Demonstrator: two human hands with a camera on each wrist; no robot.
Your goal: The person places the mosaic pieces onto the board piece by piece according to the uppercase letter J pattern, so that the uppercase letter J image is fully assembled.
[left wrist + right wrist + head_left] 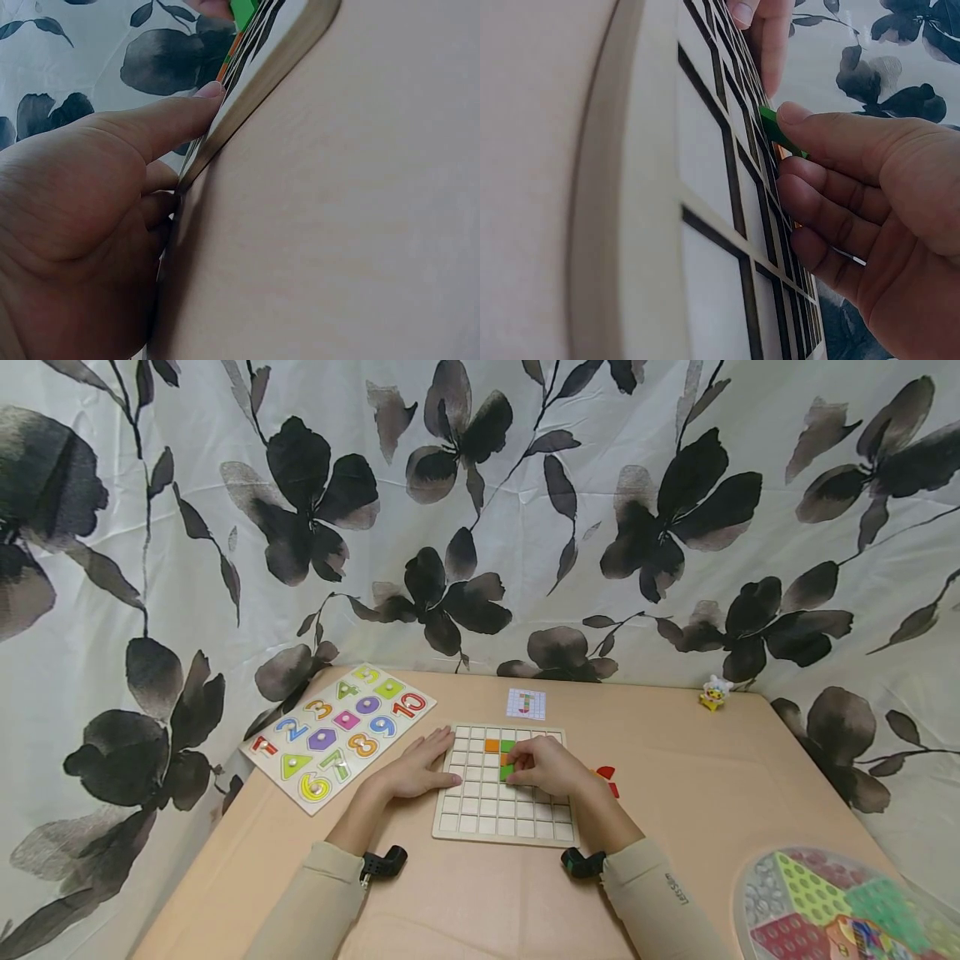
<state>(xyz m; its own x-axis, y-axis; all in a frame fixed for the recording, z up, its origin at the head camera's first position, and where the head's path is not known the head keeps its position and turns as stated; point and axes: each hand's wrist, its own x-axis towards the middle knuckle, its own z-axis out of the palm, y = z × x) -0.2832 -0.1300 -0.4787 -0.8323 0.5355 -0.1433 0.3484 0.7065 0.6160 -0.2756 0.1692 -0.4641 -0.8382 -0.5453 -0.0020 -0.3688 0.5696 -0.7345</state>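
Note:
A wooden grid board (465,823) lies flat in front of me, with square cells. My left hand (417,766) rests along its left edge, fingers extended; in the left wrist view the thumb (187,120) lies over the board's rim. My right hand (549,766) is above the grid and pinches a green square tile (772,129) between thumb and fingers, close over the cells. Around these fingers sit an orange tile (492,746) and a green tile (507,746) in the upper rows, partly covered by the hand.
A pattern card (527,703) lies behind the board. To the left is a number-and-shape puzzle board (306,802). Red pieces (606,772) lie right of the grid, partly behind my right wrist. A small toy figure (714,693) stands at the back right, and a clear container of colored pieces (795,893) at the front right.

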